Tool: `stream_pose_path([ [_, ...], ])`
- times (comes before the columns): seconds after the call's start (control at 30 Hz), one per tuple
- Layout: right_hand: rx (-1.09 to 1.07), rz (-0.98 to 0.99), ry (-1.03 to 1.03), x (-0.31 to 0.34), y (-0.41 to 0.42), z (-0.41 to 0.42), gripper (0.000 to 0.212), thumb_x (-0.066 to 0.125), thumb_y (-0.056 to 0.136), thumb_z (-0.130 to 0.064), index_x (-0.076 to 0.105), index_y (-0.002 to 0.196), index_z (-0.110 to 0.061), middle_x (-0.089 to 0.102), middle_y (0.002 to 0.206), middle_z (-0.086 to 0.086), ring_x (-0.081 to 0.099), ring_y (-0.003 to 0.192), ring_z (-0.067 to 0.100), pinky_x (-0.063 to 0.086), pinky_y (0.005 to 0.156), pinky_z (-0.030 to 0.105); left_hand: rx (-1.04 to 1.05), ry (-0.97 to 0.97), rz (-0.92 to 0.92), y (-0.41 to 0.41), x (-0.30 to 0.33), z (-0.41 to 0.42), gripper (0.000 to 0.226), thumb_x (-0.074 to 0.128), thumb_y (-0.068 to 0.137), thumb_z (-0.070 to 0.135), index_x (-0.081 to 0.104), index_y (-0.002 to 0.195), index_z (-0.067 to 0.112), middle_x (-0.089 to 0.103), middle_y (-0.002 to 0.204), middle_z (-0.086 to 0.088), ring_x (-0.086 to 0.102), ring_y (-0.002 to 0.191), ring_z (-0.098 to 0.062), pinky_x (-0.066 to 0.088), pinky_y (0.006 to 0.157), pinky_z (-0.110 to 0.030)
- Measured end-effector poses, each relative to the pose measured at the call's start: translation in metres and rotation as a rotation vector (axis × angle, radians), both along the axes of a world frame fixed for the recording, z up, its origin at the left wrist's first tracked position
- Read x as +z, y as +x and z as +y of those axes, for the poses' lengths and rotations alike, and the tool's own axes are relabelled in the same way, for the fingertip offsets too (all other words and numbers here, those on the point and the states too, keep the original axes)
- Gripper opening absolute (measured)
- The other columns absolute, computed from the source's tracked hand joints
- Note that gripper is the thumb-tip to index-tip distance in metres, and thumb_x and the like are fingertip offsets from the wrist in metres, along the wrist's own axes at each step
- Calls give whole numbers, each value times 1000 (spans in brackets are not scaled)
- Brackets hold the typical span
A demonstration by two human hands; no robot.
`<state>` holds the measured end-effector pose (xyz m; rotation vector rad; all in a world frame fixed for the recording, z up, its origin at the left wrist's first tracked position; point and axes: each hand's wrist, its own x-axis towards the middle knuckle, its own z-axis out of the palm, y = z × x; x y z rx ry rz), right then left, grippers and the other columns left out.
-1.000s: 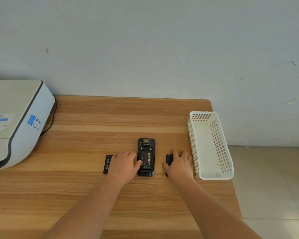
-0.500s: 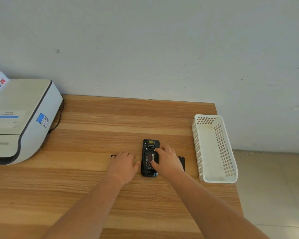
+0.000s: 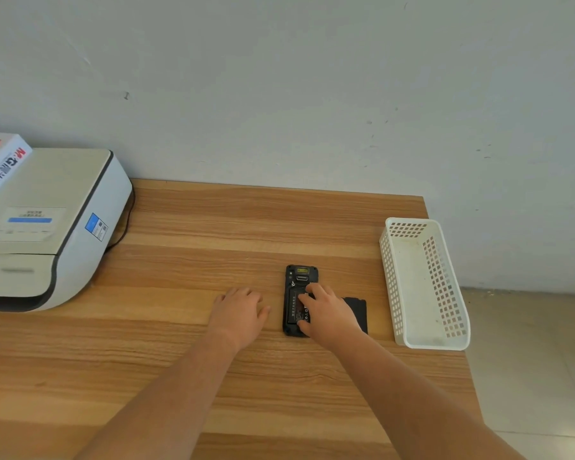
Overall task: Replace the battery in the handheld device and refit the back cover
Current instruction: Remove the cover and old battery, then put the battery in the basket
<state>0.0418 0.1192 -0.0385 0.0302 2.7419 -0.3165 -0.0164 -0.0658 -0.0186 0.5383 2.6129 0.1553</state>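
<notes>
The black handheld device (image 3: 300, 277) lies back side up in the middle of the wooden table (image 3: 213, 227), its battery bay uncovered. A black battery (image 3: 294, 308) with a printed label sits in the bay. My right hand (image 3: 329, 315) rests on it, fingertips at the battery's top edge and thumb at its bottom edge. A flat black back cover (image 3: 357, 310) lies on the table just right of the device, partly under my right wrist. My left hand (image 3: 239, 313) lies palm down on the table left of the device, fingers apart, hiding whatever is beneath it.
A white perforated plastic basket (image 3: 445, 340) stands at the table's right edge. A white-and-grey printer (image 3: 47, 227) with a box on top fills the back left. The wall runs along the table's far edge; tiled floor shows on the right.
My right hand left the black cover on the right and moved onto the battery in the device. My left hand stayed flat; the black piece under it is now hidden.
</notes>
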Motion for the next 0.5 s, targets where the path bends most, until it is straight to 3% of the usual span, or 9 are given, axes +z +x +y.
stream_pose_path([
  [0.2,160,24,124,0,-2,1,58,49,96,-41,38,145,-13,35,149,8,37,132,27,39,107,40,-4,1,9,-1,3,-7,41,38,99,48,57,127,23,57,125,4,47,121,-17,35,108,-41],
  [0.5,256,-12,182,-3,-8,0,59,47,95,-39,37,143,-6,42,141,11,40,128,26,51,89,39,-22,-14,3,-2,-1,-14,41,37,99,48,59,122,23,58,120,3,47,120,-18,36,106,-41],
])
